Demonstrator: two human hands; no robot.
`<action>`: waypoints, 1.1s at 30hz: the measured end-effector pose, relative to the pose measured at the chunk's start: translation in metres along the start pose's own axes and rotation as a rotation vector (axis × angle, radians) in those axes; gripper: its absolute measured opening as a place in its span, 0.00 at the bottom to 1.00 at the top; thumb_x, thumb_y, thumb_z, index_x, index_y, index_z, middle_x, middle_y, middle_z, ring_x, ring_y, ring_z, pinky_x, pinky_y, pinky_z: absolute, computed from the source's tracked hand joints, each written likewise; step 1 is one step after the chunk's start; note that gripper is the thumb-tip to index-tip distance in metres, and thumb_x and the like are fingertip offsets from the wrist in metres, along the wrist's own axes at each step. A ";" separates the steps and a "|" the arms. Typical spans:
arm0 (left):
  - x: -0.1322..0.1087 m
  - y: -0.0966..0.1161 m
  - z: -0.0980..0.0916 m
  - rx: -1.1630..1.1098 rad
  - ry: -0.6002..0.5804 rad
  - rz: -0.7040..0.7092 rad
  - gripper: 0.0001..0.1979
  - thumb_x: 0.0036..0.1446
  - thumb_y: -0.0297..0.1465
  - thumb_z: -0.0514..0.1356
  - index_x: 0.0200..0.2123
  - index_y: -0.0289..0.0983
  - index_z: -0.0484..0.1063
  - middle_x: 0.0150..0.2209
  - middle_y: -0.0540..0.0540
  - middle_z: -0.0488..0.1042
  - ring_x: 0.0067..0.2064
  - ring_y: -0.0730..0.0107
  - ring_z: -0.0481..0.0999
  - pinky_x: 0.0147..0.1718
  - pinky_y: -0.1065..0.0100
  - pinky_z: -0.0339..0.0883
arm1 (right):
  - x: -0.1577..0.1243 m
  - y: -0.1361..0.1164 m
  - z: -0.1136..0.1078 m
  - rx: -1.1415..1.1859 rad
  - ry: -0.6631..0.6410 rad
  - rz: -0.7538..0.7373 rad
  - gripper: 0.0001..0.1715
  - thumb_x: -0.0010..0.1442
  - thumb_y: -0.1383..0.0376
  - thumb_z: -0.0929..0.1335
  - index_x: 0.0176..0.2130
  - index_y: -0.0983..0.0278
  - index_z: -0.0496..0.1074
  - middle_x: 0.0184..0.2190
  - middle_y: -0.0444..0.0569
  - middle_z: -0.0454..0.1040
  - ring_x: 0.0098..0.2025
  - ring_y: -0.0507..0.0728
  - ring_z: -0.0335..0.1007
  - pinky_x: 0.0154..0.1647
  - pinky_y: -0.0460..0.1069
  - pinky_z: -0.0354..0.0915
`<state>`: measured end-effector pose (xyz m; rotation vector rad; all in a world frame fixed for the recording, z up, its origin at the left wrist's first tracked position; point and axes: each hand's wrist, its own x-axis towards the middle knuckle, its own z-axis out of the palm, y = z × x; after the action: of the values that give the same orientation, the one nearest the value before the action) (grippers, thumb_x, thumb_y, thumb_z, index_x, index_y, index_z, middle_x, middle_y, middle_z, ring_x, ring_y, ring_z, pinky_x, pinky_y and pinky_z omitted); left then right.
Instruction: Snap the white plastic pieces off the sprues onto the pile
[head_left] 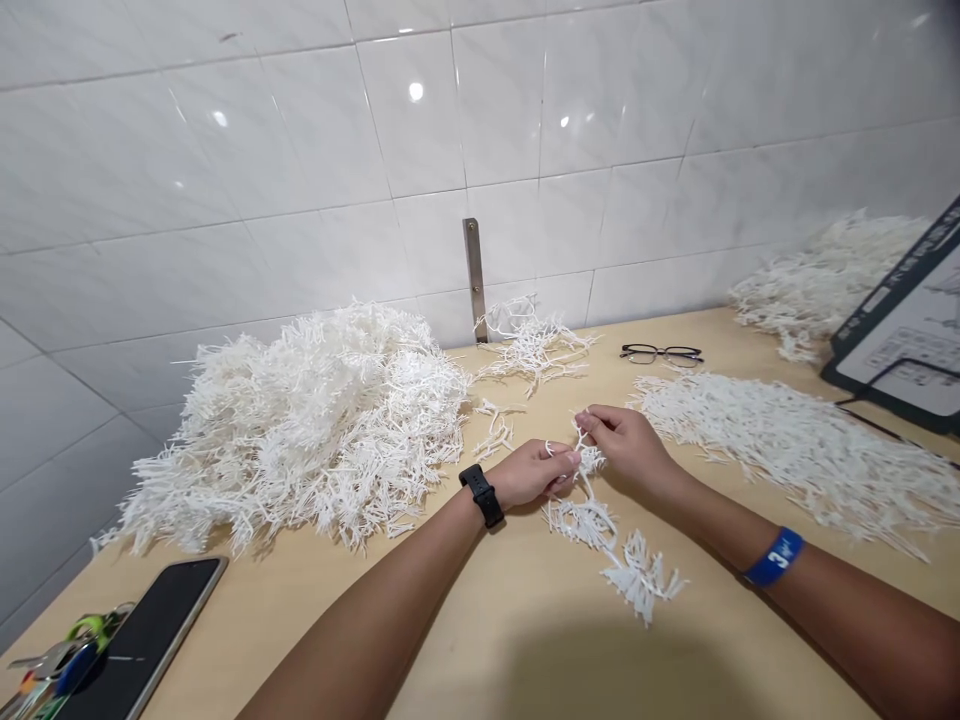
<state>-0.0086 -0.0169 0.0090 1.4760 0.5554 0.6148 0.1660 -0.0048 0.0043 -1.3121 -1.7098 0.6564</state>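
Near the middle of the wooden table, my left hand pinches a white branching plastic piece. Its fingers are closed on the stem. Just to the right, my right hand is closed on the upper end of the same piece. The fan-like lower clusters of the piece hang down and toward the right, below both hands. A large heap of tangled white pieces stands to the left. Flatter white pieces lie spread out on the right.
A small white tangle lies near the tiled wall, by a metal strip. Glasses rest behind my right hand. A phone and keys lie front left. A dark-framed board and another white pile are at right.
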 end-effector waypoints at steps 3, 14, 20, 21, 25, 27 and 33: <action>0.002 0.000 0.000 0.027 0.013 0.010 0.26 0.53 0.51 0.57 0.18 0.37 0.54 0.16 0.55 0.55 0.20 0.81 0.52 0.25 0.69 0.47 | 0.000 0.002 0.001 -0.021 0.030 0.025 0.23 0.60 0.52 0.63 0.21 0.63 0.61 0.18 0.42 0.60 0.24 0.53 0.55 0.27 0.48 0.51; 0.005 -0.001 -0.001 0.036 -0.003 0.035 0.26 0.52 0.52 0.57 0.19 0.38 0.54 0.16 0.56 0.55 0.20 0.81 0.51 0.24 0.70 0.46 | 0.004 0.000 0.002 0.012 0.075 0.073 0.26 0.56 0.47 0.63 0.19 0.63 0.61 0.16 0.43 0.60 0.22 0.53 0.56 0.25 0.48 0.51; -0.002 -0.003 0.001 0.092 -0.025 -0.009 0.27 0.52 0.53 0.57 0.19 0.37 0.55 0.17 0.55 0.56 0.21 0.80 0.52 0.24 0.70 0.48 | 0.015 0.011 -0.009 0.059 0.205 0.171 0.22 0.56 0.50 0.65 0.21 0.62 0.65 0.17 0.43 0.63 0.20 0.52 0.57 0.23 0.48 0.53; -0.005 -0.004 0.004 0.119 -0.082 -0.018 0.27 0.53 0.53 0.57 0.19 0.36 0.57 0.18 0.54 0.57 0.21 0.80 0.54 0.24 0.70 0.49 | 0.020 0.017 -0.018 0.077 0.289 0.214 0.20 0.56 0.51 0.65 0.23 0.62 0.66 0.16 0.42 0.62 0.19 0.52 0.56 0.22 0.47 0.52; -0.008 -0.009 0.012 0.065 -0.158 0.007 0.26 0.57 0.52 0.54 0.20 0.36 0.58 0.18 0.54 0.58 0.21 0.80 0.55 0.24 0.70 0.49 | 0.040 0.043 -0.058 0.056 0.473 0.293 0.17 0.57 0.55 0.63 0.23 0.62 0.65 0.14 0.40 0.58 0.17 0.51 0.52 0.20 0.47 0.52; -0.006 -0.010 0.014 -0.008 -0.144 -0.002 0.26 0.55 0.52 0.56 0.20 0.36 0.57 0.17 0.55 0.57 0.20 0.81 0.54 0.23 0.70 0.48 | 0.043 0.051 -0.065 -0.065 0.400 0.243 0.14 0.55 0.59 0.65 0.23 0.63 0.70 0.18 0.45 0.67 0.22 0.54 0.62 0.25 0.48 0.58; -0.004 -0.007 0.017 -0.076 0.017 -0.063 0.27 0.49 0.54 0.60 0.21 0.35 0.59 0.18 0.54 0.60 0.20 0.81 0.57 0.22 0.71 0.49 | 0.037 0.063 -0.052 -0.522 0.208 -0.032 0.20 0.52 0.72 0.61 0.40 0.65 0.78 0.44 0.56 0.78 0.49 0.64 0.70 0.51 0.56 0.62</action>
<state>0.0002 -0.0321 0.0024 1.3778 0.5833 0.5930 0.2394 0.0449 -0.0096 -1.6358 -1.7867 0.0401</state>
